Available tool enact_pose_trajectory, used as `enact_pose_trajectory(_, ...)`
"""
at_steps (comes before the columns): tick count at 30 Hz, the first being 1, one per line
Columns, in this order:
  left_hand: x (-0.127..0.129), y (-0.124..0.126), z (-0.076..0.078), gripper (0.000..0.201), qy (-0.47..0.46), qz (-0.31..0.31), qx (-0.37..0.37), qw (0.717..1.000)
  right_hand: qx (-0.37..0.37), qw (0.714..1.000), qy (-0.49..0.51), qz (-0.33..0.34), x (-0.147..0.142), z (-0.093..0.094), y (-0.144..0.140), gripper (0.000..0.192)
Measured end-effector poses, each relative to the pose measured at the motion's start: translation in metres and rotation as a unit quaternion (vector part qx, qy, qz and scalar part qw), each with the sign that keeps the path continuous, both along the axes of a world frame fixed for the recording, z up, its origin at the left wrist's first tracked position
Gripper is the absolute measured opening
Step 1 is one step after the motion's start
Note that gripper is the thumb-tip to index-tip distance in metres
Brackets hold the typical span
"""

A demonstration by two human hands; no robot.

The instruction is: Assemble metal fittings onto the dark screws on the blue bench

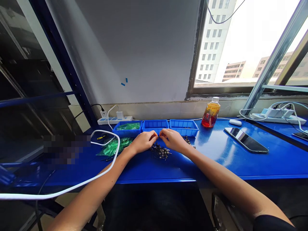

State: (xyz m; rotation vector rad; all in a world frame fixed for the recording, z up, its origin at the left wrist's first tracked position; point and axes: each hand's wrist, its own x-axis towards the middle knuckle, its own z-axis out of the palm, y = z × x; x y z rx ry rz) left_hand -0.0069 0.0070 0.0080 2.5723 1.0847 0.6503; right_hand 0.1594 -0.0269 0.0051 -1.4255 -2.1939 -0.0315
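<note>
From my seat I see both forearms reach in from the near edge of the blue tabletop (216,160). A white cable (113,160) loops over the left forearm and runs off toward the left edge. My left hand (141,141) and right hand (173,140) meet near the middle of the tabletop, fingertips almost touching. Between them both grips pinch a small metal part (158,137); it is too tiny for me to tell its shape. Each grip is closed on that part with thumb and forefinger together.

Just below the hands, toward the near edge, lies a pile of small dark metal pieces (160,151). Left of my left hand sit green plastic bags (113,146).

Behind the hands three blue trays (155,125) stand in a row; the left one holds another green bag. A power strip (114,119) lies behind them along the far edge.

To the right, a phone (245,139) lies flat, well apart from the hands. A bottle of orange drink (211,113) stands upright at the far edge, with a white mouse-like object (235,122) beside it.
</note>
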Motion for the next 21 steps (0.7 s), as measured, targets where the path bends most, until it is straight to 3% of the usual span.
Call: enact_pose_trajectory(21,-0.0001,-0.0009,0.0012,0.021,0.004,-0.008,0.000,1.000,0.006,1.000,-0.021,-0.010,0.0002,0.0034,-0.0028,0.013)
